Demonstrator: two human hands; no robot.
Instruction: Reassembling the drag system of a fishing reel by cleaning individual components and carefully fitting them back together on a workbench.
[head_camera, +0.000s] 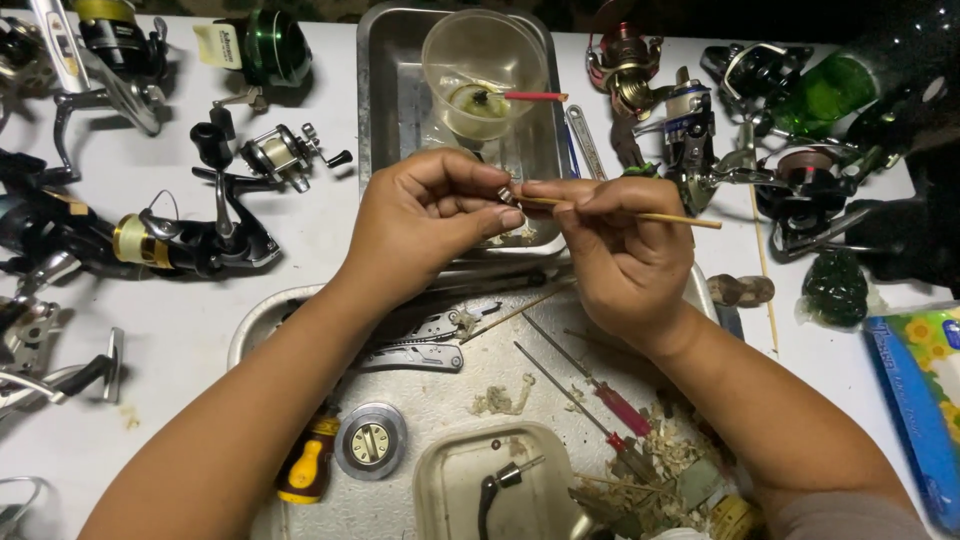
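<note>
In the head view, the left hand (435, 215) is clenched around a small metal part (506, 195), pinched between thumb and fingertips just above the middle of the picture. The right hand (625, 245) grips a thin wooden stick (640, 215) like a pen; its tip meets the part, while the far end points toward 3 o'clock. The work on this piece looks to be midway: the stick is at the part now, and the part is not yet set down or fitted anywhere.

At 12 o'clock a clear plastic cup (485, 70) stands in a metal tray (385, 110), with a red-handled tool (535, 96) resting in it. At 6 o'clock a round metal tray (262, 325) carries pliers (420, 345), thin red-handled screwdrivers (610, 400), a yellow-handled screwdriver (305, 465) and wood shavings (665, 460). Several fishing reels (190, 240) lie on the white desk (180, 340) from 9 to 11 o'clock and again from 1 to 3 o'clock, apparently waiting, some with parts off.
</note>
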